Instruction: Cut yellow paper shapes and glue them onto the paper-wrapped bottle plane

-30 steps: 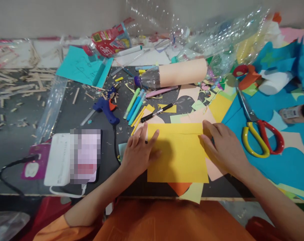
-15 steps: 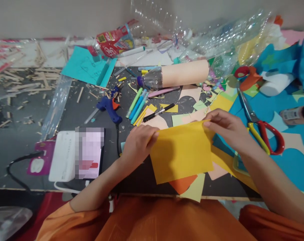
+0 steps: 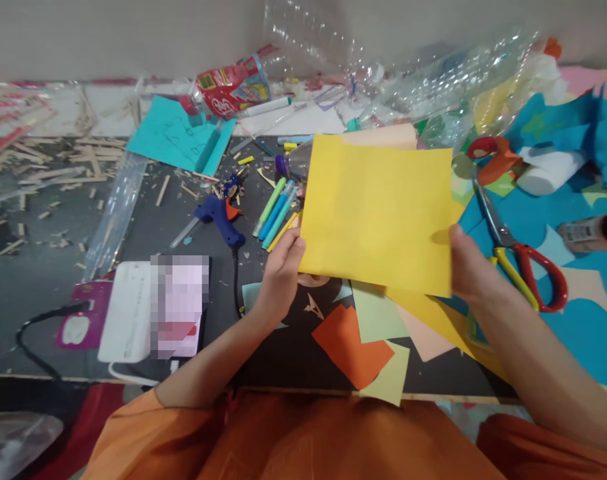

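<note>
A flat sheet of yellow paper (image 3: 378,213) is held up over the table between both hands. My left hand (image 3: 281,277) is closed on its lower left edge, thumb in front. At the right edge, my right hand (image 3: 467,267) grips it with the thumb beside the margin; the other fingers are mostly hidden behind the sheet. Behind the paper, a plastic bottle wrapped in peach paper (image 3: 383,135) is partly covered. Orange paper (image 3: 351,347) and pale green paper (image 3: 378,317) pieces lie below the sheet.
Scissors (image 3: 506,237) with red and yellow handles lie right of my right hand. Left are markers (image 3: 276,213), a blue glue gun (image 3: 221,220), a phone (image 3: 183,307) and a white power bank (image 3: 126,310). Clear plastic bottles (image 3: 433,87) lie along the back. Wood sticks (image 3: 58,160) litter the far left.
The yellow sheet has been raised and tilted up, now covering most of the wrapped bottle. My hands have shifted to its side edges, and paper scraps beneath it have come into view.
</note>
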Demonstrator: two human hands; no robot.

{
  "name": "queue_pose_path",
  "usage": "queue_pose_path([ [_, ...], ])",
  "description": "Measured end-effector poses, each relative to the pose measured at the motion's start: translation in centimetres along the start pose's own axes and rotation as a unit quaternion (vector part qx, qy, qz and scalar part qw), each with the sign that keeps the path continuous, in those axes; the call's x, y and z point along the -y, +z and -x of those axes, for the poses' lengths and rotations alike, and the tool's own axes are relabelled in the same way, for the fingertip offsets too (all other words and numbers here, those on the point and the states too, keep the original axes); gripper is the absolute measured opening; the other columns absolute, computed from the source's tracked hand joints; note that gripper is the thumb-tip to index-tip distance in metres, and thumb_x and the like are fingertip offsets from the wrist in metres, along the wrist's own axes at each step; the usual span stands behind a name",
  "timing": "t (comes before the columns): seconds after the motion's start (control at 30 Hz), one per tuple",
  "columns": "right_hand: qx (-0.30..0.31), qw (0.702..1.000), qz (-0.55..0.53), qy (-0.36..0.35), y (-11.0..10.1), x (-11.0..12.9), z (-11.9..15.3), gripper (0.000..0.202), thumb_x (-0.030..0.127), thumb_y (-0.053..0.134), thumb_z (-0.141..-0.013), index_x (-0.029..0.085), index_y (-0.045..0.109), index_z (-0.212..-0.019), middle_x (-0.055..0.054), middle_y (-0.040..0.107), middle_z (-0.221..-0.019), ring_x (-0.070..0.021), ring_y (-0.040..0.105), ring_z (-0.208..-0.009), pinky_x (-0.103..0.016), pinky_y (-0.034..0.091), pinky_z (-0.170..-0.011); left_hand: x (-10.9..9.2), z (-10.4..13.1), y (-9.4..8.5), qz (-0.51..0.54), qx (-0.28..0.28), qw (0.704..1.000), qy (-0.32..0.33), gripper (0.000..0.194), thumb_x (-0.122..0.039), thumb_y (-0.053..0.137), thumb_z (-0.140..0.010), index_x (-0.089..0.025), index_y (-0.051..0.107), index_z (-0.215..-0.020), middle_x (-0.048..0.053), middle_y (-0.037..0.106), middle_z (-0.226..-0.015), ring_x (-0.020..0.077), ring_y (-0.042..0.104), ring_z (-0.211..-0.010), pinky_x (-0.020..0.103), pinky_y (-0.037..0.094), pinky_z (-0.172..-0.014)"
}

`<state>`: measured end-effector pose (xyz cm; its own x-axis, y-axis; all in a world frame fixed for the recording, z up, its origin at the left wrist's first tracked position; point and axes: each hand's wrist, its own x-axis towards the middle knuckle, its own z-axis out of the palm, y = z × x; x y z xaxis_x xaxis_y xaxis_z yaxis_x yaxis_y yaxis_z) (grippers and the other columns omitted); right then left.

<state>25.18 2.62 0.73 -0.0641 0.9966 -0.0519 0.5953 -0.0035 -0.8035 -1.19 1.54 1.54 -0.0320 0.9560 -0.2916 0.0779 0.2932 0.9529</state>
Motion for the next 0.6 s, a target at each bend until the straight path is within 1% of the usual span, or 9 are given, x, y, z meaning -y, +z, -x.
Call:
queue_pose_path([
  [0.07, 0.015, 0.992, -0.100, 0.072, 1.2, 0.2, 0.2, 0.065, 0.071, 0.025, -0.089, 0.026, 0.071, -0.100, -0.011, 0.075, -0.080, -0.0321, 0.073, -0.085, -0.046, 0.055, -0.061, 0.0, -0.1, 0.4, -0.039, 0.000, 0.999, 0.023, 0.022, -0.032, 0.045, -0.089, -0.020, 0.061, -0.099, 0.004, 0.066, -0.095, 0.0185, 0.063, -0.087, 0.028, 0.053, -0.072],
  [0.13, 0.012, 0.965, -0.215, 0.152, 1.8, 0.6, 0.2, 0.040, 0.059, 0.048, -0.085, 0.028, 0.070, -0.096, -0.009, 0.076, -0.085, -0.0328, 0.072, -0.089, -0.046, 0.057, -0.063, 0.3, -0.4, 0.6, -0.052, 0.023, 0.998, 0.032, 0.032, -0.031, 0.042, -0.090, -0.021, 0.056, -0.117, 0.006, 0.068, -0.106, 0.0209, 0.065, -0.097, 0.032, 0.054, -0.079],
  [0.17, 0.001, 0.950, -0.258, 0.179, 1.9, 0.8, 0.2, 0.030, 0.052, 0.057, -0.080, 0.029, 0.069, -0.095, -0.007, 0.076, -0.089, -0.0327, 0.072, -0.090, -0.046, 0.057, -0.065, 0.5, -0.5, 0.6, -0.046, 0.038, 0.998, 0.036, 0.039, -0.029, 0.041, -0.091, -0.022, 0.048, -0.128, 0.007, 0.068, -0.111, 0.0213, 0.066, -0.099, 0.034, 0.055, -0.080],
  [0.23, -0.025, 0.932, -0.302, 0.199, 2.1, 1.3, 0.4, 0.025, 0.041, 0.068, -0.071, 0.030, 0.068, -0.094, -0.005, 0.077, -0.093, -0.0320, 0.072, -0.090, -0.045, 0.058, -0.067, 1.0, -0.8, 0.5, -0.030, 0.052, 0.997, 0.049, 0.055, -0.026, 0.039, -0.091, -0.026, 0.029, -0.145, 0.009, 0.065, -0.123, 0.0208, 0.067, -0.103, 0.035, 0.055, -0.083],
  [0.3, -0.036, 0.922, -0.325, 0.205, 2.2, 1.7, 0.7, 0.026, 0.040, 0.071, -0.067, 0.031, 0.068, -0.091, -0.004, 0.077, -0.093, -0.0321, 0.073, -0.088, -0.045, 0.059, -0.066, 1.5, -1.0, 0.4, -0.029, 0.048, 0.996, 0.067, 0.063, -0.025, 0.040, -0.092, -0.030, 0.018, -0.150, 0.010, 0.060, -0.135, 0.0211, 0.067, -0.108, 0.036, 0.055, -0.087],
  [0.4, -0.025, 0.916, -0.339, 0.214, 2.5, 2.1, 1.3, 0.025, 0.043, 0.072, -0.068, 0.031, 0.067, -0.089, -0.005, 0.077, -0.090, -0.0323, 0.073, -0.087, -0.045, 0.060, -0.064, 1.9, -1.0, 0.3, -0.034, 0.058, 0.993, 0.095, 0.063, -0.034, 0.045, -0.091, -0.027, 0.025, -0.150, 0.014, 0.052, -0.145, 0.0258, 0.061, -0.121, 0.040, 0.054, -0.094],
  [0.47, -0.014, 0.911, -0.349, 0.220, 2.6, 2.2, 1.7, 0.023, 0.042, 0.072, -0.069, 0.030, 0.065, -0.087, -0.004, 0.077, -0.091, -0.0323, 0.073, -0.089, -0.045, 0.060, -0.065, 1.9, -0.8, 0.3, -0.031, 0.076, 0.992, 0.098, 0.073, -0.041, 0.057, -0.083, -0.021, 0.030, -0.147, 0.016, 0.048, -0.149, 0.0295, 0.054, -0.130, 0.041, 0.052, -0.100],
  [0.53, -0.007, 0.905, -0.360, 0.226, 2.7, 2.2, 2.0, 0.021, 0.041, 0.072, -0.070, 0.030, 0.064, -0.086, -0.004, 0.077, -0.093, -0.0321, 0.073, -0.089, -0.046, 0.060, -0.066, 2.0, -0.6, 0.5, -0.021, 0.078, 0.993, 0.082, 0.082, -0.041, 0.066, -0.073, -0.018, 0.034, -0.145, 0.017, 0.047, -0.149, 0.0302, 0.051, -0.134, 0.041, 0.050, -0.103],
  [0.6, -0.006, 0.907, -0.357, 0.224, 2.6, 1.9, 2.0, 0.022, 0.042, 0.072, -0.070, 0.030, 0.066, -0.088, -0.004, 0.077, -0.094, -0.0319, 0.074, -0.089, -0.047, 0.060, -0.067, 2.0, -0.5, 0.6, -0.001, 0.063, 0.996, 0.059, 0.081, -0.036, 0.066, -0.069, -0.018, 0.037, -0.143, 0.016, 0.050, -0.147, 0.0282, 0.054, -0.130, 0.039, 0.051, -0.102],
])
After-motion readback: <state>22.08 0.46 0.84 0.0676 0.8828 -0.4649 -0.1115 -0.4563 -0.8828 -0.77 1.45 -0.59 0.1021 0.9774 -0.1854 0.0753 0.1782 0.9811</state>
